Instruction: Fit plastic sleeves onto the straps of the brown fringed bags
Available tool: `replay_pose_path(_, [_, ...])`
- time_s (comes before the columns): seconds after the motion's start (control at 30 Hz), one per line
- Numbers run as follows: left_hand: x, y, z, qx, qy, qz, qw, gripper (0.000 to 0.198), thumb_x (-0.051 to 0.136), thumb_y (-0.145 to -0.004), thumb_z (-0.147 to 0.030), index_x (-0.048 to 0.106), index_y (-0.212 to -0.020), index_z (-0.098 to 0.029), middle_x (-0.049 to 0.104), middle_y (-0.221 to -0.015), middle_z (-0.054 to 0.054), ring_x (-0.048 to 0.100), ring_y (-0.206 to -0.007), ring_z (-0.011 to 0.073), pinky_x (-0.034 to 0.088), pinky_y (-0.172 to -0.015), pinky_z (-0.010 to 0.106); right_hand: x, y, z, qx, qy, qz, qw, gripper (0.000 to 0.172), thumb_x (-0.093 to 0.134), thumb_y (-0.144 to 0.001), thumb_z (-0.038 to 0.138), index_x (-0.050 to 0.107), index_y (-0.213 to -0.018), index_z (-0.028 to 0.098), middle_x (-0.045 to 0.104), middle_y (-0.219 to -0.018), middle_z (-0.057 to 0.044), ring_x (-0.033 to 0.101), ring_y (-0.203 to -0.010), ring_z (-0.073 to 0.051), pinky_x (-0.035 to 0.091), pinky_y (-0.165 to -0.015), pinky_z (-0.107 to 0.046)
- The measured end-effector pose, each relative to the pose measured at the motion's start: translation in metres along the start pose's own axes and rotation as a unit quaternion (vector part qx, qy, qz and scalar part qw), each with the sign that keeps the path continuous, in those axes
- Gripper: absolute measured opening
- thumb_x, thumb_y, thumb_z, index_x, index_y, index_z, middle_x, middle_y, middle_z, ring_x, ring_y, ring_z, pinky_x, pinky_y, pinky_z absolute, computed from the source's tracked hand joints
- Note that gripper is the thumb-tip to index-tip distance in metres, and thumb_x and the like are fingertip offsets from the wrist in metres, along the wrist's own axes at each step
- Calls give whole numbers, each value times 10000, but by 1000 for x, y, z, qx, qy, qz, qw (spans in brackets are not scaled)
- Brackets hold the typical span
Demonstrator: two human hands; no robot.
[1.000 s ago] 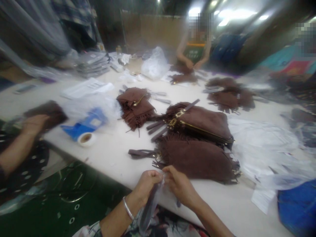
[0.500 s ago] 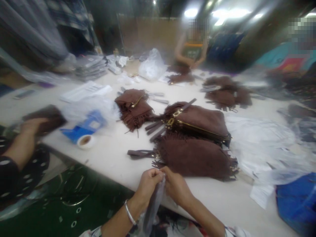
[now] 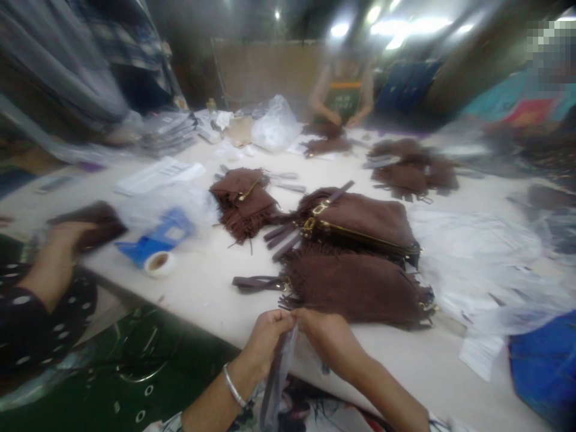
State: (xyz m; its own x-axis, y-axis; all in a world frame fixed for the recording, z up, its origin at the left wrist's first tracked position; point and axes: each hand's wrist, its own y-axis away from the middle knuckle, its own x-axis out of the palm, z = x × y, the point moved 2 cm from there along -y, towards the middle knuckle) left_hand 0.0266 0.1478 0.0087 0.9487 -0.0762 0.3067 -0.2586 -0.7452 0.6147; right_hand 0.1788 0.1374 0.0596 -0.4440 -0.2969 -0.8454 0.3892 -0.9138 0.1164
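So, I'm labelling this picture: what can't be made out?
All in the head view:
Strap: lower end, cut off by bottom edge.
Its upper end: covered by left hand and right hand.
Far co-worker's shirt: lettering blurred.
Blue bundle: cut off by right edge.

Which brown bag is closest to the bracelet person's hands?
The brown bag just beyond the right hand, its looped strap stretching left; the other brown bags lie farther away.

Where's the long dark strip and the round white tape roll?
Long dark strip [image 3: 276, 377], head view: middle of its length.
Round white tape roll [image 3: 170, 266], head view: its white ring's right side.
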Motion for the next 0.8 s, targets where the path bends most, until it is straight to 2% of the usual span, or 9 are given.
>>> replay_pose_path(0.13, [1,1,2,-2,16,2,1000,233,737,-659,-328,592,-662,-146,584,-527,-4,472,-459,95,294,-473,218,8,-3,0,-21,65,11,998,245,445,-881,111,575,-1067,203,712,-969,-67,673,-865,-177,434,-682,-212])
replay_pose_path(0.23, [2,0,5,4,45,8,999,192,738,-654,-273,609,-674,-133,607,-573,11,517,-508,106,345,-513,223,12,-2,-1,-44,104,14,993,196,462,-859,89,555,-1002,186,704,-892,-52,670,-763,-176,404,-616,-216])
replay_pose_path(0.33, [5,1,8,-5,84,6,996,174,748,-640,-233,622,-683,-122,630,-620,27,555,-555,120,397,-566,235,18,0,-1,-65,122,-8,990,144,467,-859,106,536,-962,180,690,-827,-51,656,-700,-180,381,-587,-231])
replay_pose_path(0.43, [7,2,10,-4,102,0,995,174,755,-636,-224,622,-677,-121,637,-636,33,569,-570,125,420,-589,241,24,1,-2,-57,130,-34,989,110,463,-868,130,534,-939,175,675,-776,-58,650,-678,-188,378,-580,-242])
replay_pose_path(0.53, [7,3,10,-15,91,-9,996,157,743,-634,-211,617,-665,-123,617,-599,19,551,-540,116,412,-569,237,24,5,-5,-49,94,-36,994,163,462,-864,117,533,-1000,174,688,-808,-58,663,-718,-188,402,-611,-238])
replay_pose_path(0.67, [9,7,4,-20,61,-10,998,153,733,-621,-202,631,-693,-113,627,-596,30,546,-525,121,398,-549,239,8,12,-10,-79,-14,-45,996,376,454,-875,133,455,-1245,199,696,-1055,-75,671,-920,-184,451,-721,-234])
replay_pose_path(0.73, [10,8,3,-15,43,-13,999,161,734,-621,-218,626,-684,-116,622,-584,28,542,-520,122,380,-534,236,1,13,-11,-78,-37,-37,996,355,457,-883,153,483,-1231,219,698,-1071,-60,670,-947,-180,457,-740,-229])
replay_pose_path(0.8, [11,9,3,-7,30,-19,999,181,738,-633,-253,613,-670,-128,607,-562,18,526,-507,119,352,-515,232,0,11,-11,-71,-27,-21,997,265,463,-890,160,541,-1136,223,711,-1020,-46,675,-928,-176,453,-733,-218])
